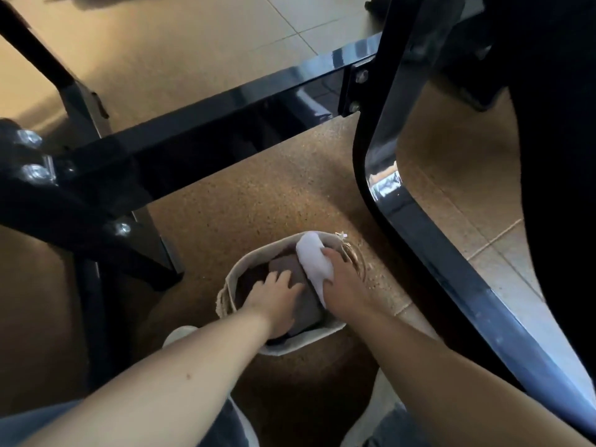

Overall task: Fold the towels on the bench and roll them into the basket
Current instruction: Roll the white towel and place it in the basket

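Note:
A pale fabric basket [248, 261] stands on the brown mat below me. Inside it lies a rolled grey-brown towel [308, 306], and my left hand [274, 298] presses flat on that roll with spread fingers. My right hand [342, 285] grips a rolled white towel [311, 258] that leans against the basket's right inner side, its top end poking above the rim. Part of the basket's interior is hidden by my hands.
A black metal bench frame [206, 124] crosses above the basket, with a curved black leg [419, 221] close on the right and bolted legs [96, 221] on the left. A speckled cork mat [258, 195] lies over the tiled floor [516, 269]. My knees and shoes are at the bottom.

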The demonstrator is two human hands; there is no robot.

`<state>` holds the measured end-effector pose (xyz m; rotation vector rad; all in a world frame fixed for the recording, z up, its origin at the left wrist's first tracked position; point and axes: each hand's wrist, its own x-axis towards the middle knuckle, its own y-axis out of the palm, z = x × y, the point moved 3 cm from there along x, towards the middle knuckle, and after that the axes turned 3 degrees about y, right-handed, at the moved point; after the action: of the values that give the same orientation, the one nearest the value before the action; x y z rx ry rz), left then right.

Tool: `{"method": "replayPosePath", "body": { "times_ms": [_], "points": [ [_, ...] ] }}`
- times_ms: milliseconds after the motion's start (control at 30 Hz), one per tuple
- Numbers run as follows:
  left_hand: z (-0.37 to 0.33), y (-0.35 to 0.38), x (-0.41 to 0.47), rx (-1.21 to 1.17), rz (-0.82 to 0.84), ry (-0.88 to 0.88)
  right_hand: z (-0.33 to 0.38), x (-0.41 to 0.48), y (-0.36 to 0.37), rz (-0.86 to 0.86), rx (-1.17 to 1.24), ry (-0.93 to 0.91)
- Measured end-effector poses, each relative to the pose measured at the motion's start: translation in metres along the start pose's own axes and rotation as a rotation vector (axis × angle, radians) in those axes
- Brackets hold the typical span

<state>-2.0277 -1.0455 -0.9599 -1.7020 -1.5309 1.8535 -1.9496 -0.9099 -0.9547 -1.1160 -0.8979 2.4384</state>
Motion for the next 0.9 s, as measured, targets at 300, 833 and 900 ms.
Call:
{"method": "replayPosePath", "body": {
  "times_ms": [300, 833, 900],
  "points": [
    [0.016, 0.025, 0.011, -0.004, -0.058, 0.042, -0.008, 0.031, 0.015, 0.164, 0.037, 0.177],
    [0.016, 0.031, 0.011, -0.028, 0.008, 0.021, -0.012, 0.048, 0.018, 0.172, -0.203, 0.045],
    [0.017, 0.032, 0.011, -0.035, 0.007, 0.016, -0.012, 0.053, 0.019, 0.207, -0.203, 0.072]
  ]
}}
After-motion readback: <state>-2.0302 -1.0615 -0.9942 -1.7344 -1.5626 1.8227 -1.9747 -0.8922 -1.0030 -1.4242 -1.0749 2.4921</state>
